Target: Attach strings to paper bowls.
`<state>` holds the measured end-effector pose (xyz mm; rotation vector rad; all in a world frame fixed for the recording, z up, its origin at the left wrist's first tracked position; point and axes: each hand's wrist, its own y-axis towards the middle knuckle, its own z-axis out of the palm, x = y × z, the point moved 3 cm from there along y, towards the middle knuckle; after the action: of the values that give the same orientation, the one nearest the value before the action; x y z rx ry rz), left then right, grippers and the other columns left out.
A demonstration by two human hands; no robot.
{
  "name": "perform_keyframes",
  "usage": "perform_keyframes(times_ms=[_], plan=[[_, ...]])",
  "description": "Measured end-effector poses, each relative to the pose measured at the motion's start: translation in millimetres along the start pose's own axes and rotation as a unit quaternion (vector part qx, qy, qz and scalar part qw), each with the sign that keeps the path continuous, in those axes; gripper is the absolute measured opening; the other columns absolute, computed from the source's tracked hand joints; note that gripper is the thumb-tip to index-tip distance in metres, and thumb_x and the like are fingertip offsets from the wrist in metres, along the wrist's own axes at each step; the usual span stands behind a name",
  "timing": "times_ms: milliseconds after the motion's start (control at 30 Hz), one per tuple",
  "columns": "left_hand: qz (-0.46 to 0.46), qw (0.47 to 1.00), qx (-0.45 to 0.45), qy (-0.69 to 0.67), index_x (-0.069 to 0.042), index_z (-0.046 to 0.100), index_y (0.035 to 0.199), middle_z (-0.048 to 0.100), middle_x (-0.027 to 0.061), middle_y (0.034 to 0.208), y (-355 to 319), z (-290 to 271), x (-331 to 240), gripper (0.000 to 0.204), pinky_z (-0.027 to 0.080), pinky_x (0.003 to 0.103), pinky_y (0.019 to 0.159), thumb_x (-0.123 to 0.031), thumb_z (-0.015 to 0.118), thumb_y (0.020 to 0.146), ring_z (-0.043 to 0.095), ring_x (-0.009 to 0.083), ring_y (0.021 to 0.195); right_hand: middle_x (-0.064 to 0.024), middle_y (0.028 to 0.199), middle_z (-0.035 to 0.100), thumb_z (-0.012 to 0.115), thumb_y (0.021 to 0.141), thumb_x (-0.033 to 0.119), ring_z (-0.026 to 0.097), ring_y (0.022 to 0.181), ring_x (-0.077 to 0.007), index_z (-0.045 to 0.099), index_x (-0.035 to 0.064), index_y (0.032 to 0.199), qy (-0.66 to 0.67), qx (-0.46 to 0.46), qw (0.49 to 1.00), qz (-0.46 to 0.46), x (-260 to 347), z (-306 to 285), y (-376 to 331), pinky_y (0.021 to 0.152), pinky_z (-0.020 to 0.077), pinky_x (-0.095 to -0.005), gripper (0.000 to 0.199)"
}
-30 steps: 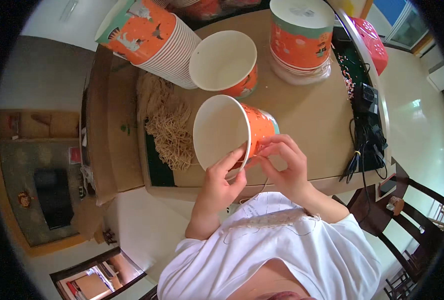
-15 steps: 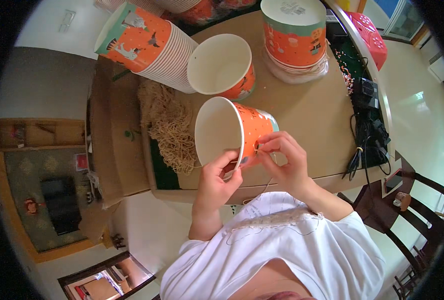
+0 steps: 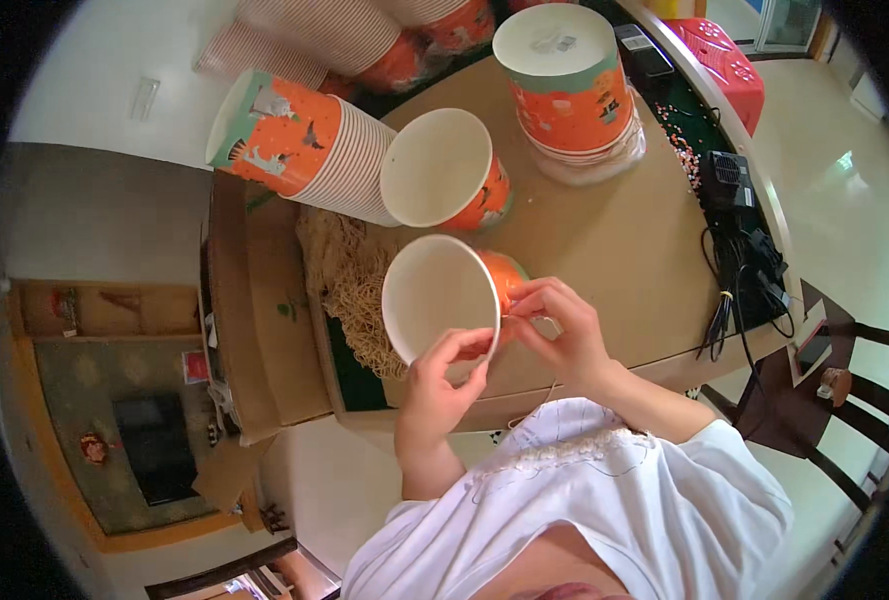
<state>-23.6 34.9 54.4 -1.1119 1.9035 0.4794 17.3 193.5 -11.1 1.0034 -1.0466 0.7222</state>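
Orange bucket (image 3: 441, 300) tilts above the near side of the table (image 3: 768, 208), left fingers (image 3: 457, 343) pinching its rim, right fingers (image 3: 545, 294) pinching what looks like string (image 3: 506, 317), hiding some outer wall. Another bucket (image 3: 438, 168), twine (image 3: 365, 315) and a leaning stack (image 3: 310, 145) crowd beyond; background stacks (image 3: 317, 38) are cut off.

Found at centre of frame: patterned orange paper tub (image 3: 435, 295), tilted, white interior showing, gripped at the rim by the left hand (image 3: 439, 390). Pinched in the right hand (image 3: 565, 335), close to the tub's outer wall: thin cord (image 3: 538, 407), with a strand visible below the wrist. Seen just above: second paper tub (image 3: 437, 165), mouth up. Logged at upper left: leaning stack of nested tubs (image 3: 295, 140). Logged at upper right: inverted tub stack (image 3: 570, 105). Recorded left of centre: tangled beige cord bundle (image 3: 365, 305). Recorded at right: black power adapter (image 3: 728, 180), near bundled cables (image 3: 722, 315).
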Motion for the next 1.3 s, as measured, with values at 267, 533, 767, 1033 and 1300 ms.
perform_keyframes(times_ms=[267,533,767,1033,1300], plan=[[-0.004,0.992,-0.026,0.121,-0.003,0.057,0.106,0.064,0.0137,0.101,-8,12,-2,0.037,0.051,0.035,0.080,-0.009,0.074,0.074,0.063,0.0264,0.098,-0.0129,0.101,0.061,0.067,0.078,-0.004,0.062,0.092,-0.0248,0.057,0.0002,0.087,-0.008,0.013,1.000,0.004,-5,1,-5,0.075,0.0530,-0.0318,0.014],[-0.067,0.995,-0.036,0.058,0.002,0.055,0.114,0.065,0.0085,0.099,-9,10,11,0.029,0.049,0.027,0.080,0.002,0.059,0.085,0.062,0.0136,0.090,-0.0125,0.096,0.061,0.067,0.079,-0.003,0.062,0.088,-0.0249,0.056,0.0000,0.087,0.003,0.012,1.000,-0.002,-14,8,-9,0.072,0.0528,-0.0310,0.014],[-0.019,0.995,-0.092,-0.013,0.002,0.057,0.115,0.068,0.0098,0.096,-7,6,11,0.034,0.052,0.029,0.078,0.003,0.061,0.081,0.067,0.0170,0.085,-0.0122,0.096,0.062,0.069,0.077,-0.004,0.062,0.086,-0.0242,0.057,0.0004,0.086,-0.044,0.015,0.998,-0.033,1,8,-5,0.073,0.0518,-0.0321,0.016],[-0.015,1.000,-0.016,-0.019,0.002,0.054,0.122,0.065,0.0082,0.107,-6,7,9,0.042,0.048,0.028,0.086,0.004,0.060,0.080,0.062,0.0139,0.096,-0.0113,0.095,0.061,0.070,0.076,-0.002,0.062,0.081,-0.0240,0.055,0.0010,0.085,-0.063,0.003,0.996,-0.056,2,7,-1,0.067,0.0521,-0.0317,0.018],[0.005,0.999,-0.036,-0.016,-0.002,0.056,0.126,0.067,0.0087,0.092,-3,9,2,0.049,0.051,0.028,0.077,0.003,0.064,0.078,0.063,0.0140,0.083,-0.0111,0.090,0.063,0.068,0.074,-0.007,0.062,0.085,-0.0232,0.057,-0.0006,0.083,-0.023,0.001,0.999,-0.031,1,7,0,0.070,0.0513,-0.0323,0.015]])
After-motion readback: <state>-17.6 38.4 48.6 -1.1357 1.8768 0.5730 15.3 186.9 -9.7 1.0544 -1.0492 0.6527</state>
